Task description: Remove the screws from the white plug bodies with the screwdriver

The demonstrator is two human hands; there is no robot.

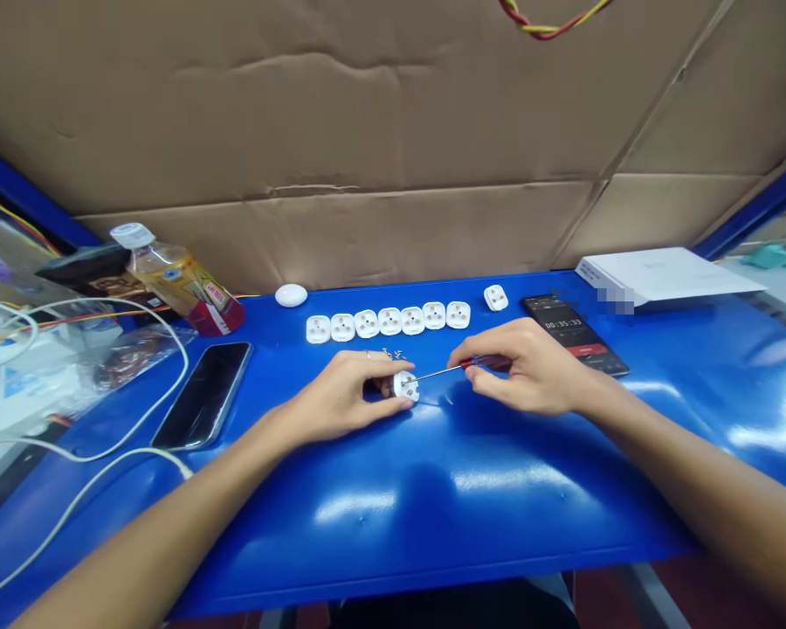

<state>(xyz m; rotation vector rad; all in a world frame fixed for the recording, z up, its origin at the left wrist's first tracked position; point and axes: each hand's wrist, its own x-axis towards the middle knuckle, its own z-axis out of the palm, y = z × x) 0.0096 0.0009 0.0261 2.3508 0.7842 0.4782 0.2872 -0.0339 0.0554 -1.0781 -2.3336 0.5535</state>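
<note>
My left hand (354, 393) is closed around a small white plug (404, 386), its face turned to the right with metal parts showing. In my right hand (520, 367) is a screwdriver (442, 373) with a red handle, held nearly level. Its thin shaft points left, and the tip meets the face of the plug. Just behind my left fingers lie several small screws (398, 354). Farther back, several white plug pieces (389, 321) stand in a row on the blue table (399, 515). One more white plug piece (496, 298) sits apart to the right.
A dark phone (203, 395), white cables (170, 349) and a tilted drink bottle (182, 284) are on the left. A white oval case (292, 295) stands near the cardboard wall (380, 131). Rightward are a phone showing a timer (573, 332) and a white box (668, 273).
</note>
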